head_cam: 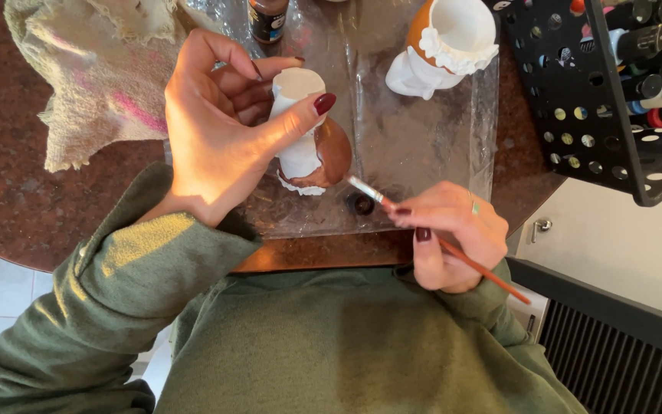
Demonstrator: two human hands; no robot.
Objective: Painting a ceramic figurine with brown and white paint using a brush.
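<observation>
Reddish-brown speckled stone worktop (9,199) carries a clear plastic sheet (423,146) near its front edge, a cream cloth (93,84) at the left and a black perforated paint rack (599,92) at the right. Over the sheet's front left, the left hand (216,146) wraps thumb and fingers round a white ceramic figurine (304,134), half coated glossy brown. The right hand (450,238) pinches a thin orange-handled brush (438,241), bristles at the brown edge; short, light strokes with the piece held steady should keep that edge clean
</observation>
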